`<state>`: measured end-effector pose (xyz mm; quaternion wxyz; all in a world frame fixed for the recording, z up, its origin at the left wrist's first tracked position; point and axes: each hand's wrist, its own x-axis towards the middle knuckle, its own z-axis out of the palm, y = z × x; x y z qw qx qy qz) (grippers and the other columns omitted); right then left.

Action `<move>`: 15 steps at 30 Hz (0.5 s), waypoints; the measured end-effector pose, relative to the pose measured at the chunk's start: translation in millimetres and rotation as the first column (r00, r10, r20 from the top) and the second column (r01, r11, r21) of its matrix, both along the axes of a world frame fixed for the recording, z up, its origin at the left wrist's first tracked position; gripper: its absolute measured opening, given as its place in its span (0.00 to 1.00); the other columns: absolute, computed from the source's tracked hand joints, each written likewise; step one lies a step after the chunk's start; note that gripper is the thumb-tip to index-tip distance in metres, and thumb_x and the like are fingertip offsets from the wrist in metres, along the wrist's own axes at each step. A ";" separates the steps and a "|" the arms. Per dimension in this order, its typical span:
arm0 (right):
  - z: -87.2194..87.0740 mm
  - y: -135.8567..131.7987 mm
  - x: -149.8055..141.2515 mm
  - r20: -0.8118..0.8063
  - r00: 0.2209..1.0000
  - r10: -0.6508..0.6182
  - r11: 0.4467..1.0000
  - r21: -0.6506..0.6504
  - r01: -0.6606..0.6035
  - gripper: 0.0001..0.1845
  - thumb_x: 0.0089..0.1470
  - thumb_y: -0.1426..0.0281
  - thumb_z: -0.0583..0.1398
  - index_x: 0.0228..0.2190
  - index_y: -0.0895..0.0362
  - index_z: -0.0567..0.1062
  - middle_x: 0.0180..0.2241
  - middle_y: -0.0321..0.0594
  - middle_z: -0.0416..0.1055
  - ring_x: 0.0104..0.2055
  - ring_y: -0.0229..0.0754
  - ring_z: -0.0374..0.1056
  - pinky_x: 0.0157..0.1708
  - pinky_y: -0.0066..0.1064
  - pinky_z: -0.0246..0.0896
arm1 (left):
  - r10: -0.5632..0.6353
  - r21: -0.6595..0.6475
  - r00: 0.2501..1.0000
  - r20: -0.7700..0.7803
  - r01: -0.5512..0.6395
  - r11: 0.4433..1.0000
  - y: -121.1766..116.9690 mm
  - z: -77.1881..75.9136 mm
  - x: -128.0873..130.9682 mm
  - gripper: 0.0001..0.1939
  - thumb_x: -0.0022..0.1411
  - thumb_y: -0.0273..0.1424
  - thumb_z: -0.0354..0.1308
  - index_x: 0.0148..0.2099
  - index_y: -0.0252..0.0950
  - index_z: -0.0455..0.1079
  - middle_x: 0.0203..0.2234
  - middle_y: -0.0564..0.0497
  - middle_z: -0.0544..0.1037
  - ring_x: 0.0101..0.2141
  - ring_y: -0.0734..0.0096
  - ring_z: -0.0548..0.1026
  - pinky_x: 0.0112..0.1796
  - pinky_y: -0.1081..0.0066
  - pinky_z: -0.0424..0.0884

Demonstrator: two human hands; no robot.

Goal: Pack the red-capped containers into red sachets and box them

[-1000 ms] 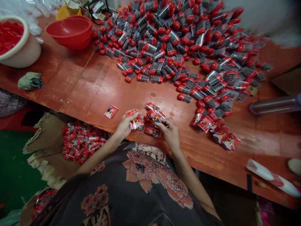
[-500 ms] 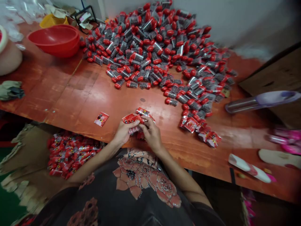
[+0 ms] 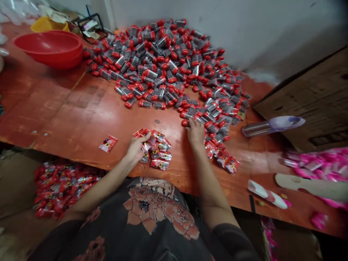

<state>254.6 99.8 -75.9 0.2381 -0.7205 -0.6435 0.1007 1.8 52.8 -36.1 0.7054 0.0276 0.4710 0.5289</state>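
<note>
My left hand (image 3: 136, 148) is closed at the near edge of a small cluster of printed red wrappers (image 3: 159, 154), its thumb over a red printed wrapper (image 3: 145, 132). Dark bits of filled containers show among that cluster. Further right, my right hand (image 3: 196, 133) reaches to the front of a big heap of small clear containers with red caps (image 3: 163, 72). Its fingers are bent round one red-capped container (image 3: 185, 123), whose body is mostly hidden by them. A single flat printed wrapper (image 3: 108, 143) lies left of my left hand.
Two nested red bowls (image 3: 51, 47) stand at the back left. More red wrappers (image 3: 220, 154) lie right of my right arm. A purple-topped tube (image 3: 272, 127), a cardboard box (image 3: 307, 98) and pink pieces (image 3: 326, 163) are on the right. Below the table edge sits a pile of red packets (image 3: 62, 188).
My right hand has left the wrappers by my left hand and moved right to the heap of containers. The left hand keeps to the wrapper cluster. The view has shifted slightly.
</note>
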 end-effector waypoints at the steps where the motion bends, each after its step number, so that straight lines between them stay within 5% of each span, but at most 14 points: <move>1: -4.3 3.3 4.7 0.031 0.999 0.021 0.999 -0.026 -0.020 0.19 0.55 0.73 0.57 0.49 0.62 0.74 0.51 0.59 0.72 0.53 0.56 0.63 0.54 0.52 0.54 | 0.007 -0.041 1.000 0.014 -0.007 0.999 1.7 1.2 -1.5 0.09 0.46 0.19 0.68 0.28 0.31 0.72 0.22 0.52 0.77 0.23 0.75 0.75 0.31 0.72 0.75; 4: -6.9 -9.0 -6.6 -0.027 0.996 0.085 0.995 -0.056 -0.086 0.17 0.57 0.70 0.57 0.46 0.61 0.77 0.46 0.57 0.75 0.50 0.56 0.65 0.52 0.52 0.56 | 0.023 -0.130 0.998 0.063 -0.015 0.991 3.7 4.0 -5.8 0.07 0.52 0.18 0.64 0.27 0.32 0.71 0.21 0.51 0.76 0.23 0.76 0.75 0.31 0.73 0.75; 6: 2.5 -32.6 -30.8 -0.245 0.966 0.085 0.995 -0.031 -0.096 0.17 0.60 0.66 0.55 0.46 0.59 0.77 0.43 0.52 0.77 0.45 0.52 0.69 0.48 0.48 0.61 | 0.035 -0.156 0.996 0.076 -0.023 0.987 3.6 4.3 -8.0 0.06 0.54 0.19 0.63 0.28 0.32 0.71 0.22 0.50 0.76 0.25 0.74 0.76 0.33 0.71 0.75; 10: 33.4 -87.6 -87.7 -0.715 0.690 0.114 0.988 0.008 -0.155 0.18 0.59 0.63 0.57 0.49 0.53 0.76 0.43 0.42 0.77 0.40 0.44 0.72 0.42 0.39 0.68 | 0.037 -0.138 0.999 0.034 -0.032 0.990 2.3 3.5 -8.9 0.06 0.52 0.21 0.65 0.34 0.34 0.73 0.24 0.49 0.77 0.29 0.68 0.78 0.36 0.66 0.76; 15: 46.1 -114.5 -120.9 -0.760 0.637 0.131 0.987 0.044 -0.152 0.17 0.58 0.65 0.58 0.49 0.50 0.76 0.41 0.38 0.78 0.40 0.42 0.73 0.44 0.39 0.69 | 0.033 -0.135 0.994 0.101 -0.019 0.991 -1.5 9.8 -4.6 0.05 0.53 0.21 0.64 0.31 0.32 0.72 0.25 0.49 0.78 0.25 0.72 0.76 0.35 0.68 0.75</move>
